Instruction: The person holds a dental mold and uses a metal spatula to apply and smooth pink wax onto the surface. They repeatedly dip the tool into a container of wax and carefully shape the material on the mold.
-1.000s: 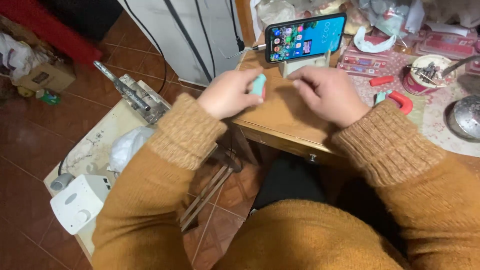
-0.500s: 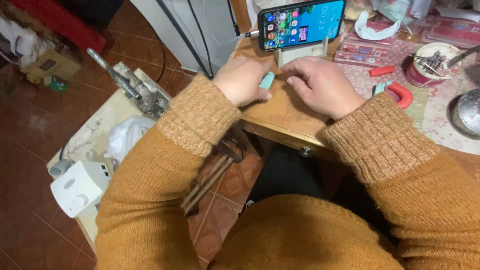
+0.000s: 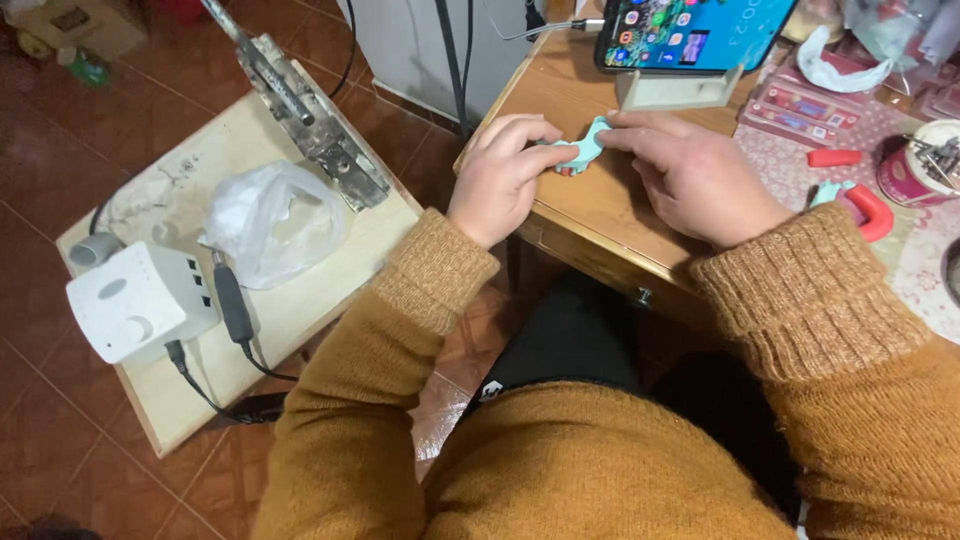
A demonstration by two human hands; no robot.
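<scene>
A small teal piece [image 3: 583, 152] is pinched between both hands near the front corner of the wooden bench [image 3: 600, 215], just before a phone [image 3: 690, 30] propped on its stand [image 3: 678, 90]. The piece could be lost over the near edge to the tiled floor [image 3: 60, 440], judging by how close to that edge it is held. The left hand [image 3: 505, 175] is curled narrow, fingertips closed on the piece's left end. The right hand [image 3: 700, 175] is laid flatter, fingers closed on its right end.
</scene>
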